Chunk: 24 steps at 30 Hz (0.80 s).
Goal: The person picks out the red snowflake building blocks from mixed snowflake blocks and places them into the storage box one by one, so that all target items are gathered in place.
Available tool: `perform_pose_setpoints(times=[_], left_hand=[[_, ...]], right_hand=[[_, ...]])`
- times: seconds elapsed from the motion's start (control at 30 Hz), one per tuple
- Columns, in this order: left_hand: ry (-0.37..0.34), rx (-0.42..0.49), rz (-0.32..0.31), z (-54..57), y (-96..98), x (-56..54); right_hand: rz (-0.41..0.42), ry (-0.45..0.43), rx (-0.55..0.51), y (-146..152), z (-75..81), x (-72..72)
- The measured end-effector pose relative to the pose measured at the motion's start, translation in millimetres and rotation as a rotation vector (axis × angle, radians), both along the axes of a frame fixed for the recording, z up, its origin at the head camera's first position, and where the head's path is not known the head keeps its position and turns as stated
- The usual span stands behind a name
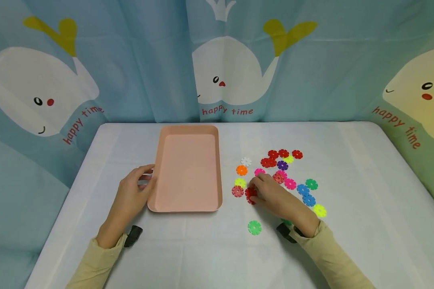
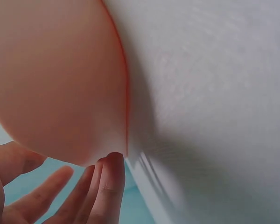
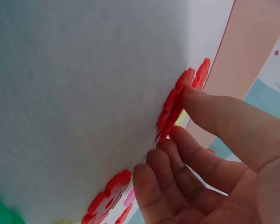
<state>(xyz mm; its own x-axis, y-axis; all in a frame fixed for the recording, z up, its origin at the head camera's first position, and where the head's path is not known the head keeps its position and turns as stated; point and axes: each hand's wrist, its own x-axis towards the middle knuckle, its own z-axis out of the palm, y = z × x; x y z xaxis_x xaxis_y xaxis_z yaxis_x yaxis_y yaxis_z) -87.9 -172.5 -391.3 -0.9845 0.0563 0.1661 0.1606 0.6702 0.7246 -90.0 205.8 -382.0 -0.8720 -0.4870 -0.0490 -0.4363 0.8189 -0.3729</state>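
My left hand [image 1: 132, 194] rests at the left side of a shallow pink tray [image 1: 219, 168], thumb near its rim. In the left wrist view its loosely spread fingers [image 2: 113, 182] touch the tray's edge. Among the loose plastic discs, my right hand [image 1: 275, 196] pinches a red notched snowflake disc [image 1: 250, 193] by its edges with thumb and index finger. In the right wrist view the red disc appears nearly edge-on, thumb on one side. A coral-red disc [image 1: 237, 191] and a yellow one [image 1: 240, 182] lie just left of it.
Several more snowflake discs are scattered right of the tray: orange [image 1: 241, 170], white [image 1: 246, 161], purple [image 1: 282, 165], blue [image 1: 309, 200], reds and pinks. A green disc [image 1: 254, 227] lies nearer the front. Behind the white table [image 1: 202, 253] hangs a whale-print curtain [image 1: 148, 60].
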Motion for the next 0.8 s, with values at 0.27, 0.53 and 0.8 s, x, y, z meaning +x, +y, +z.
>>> perform_pose_setpoints(times=[0.27,0.53,0.8], left_hand=[[-0.054,0.026,-0.011,-1.4,-3.8,-5.8],[-0.095,0.065,-0.017,-1.4,-5.1,-7.8],[-0.14,0.077,-0.02,-2.6,-8.9,-9.0]], right_hand=[[0.003,0.002,-0.011,0.5,0.6,-1.0],[-0.004,0.013,-0.017,1.5,1.8,-0.5],[0.012,0.055,-0.025,2.2,-0.1,0.9]])
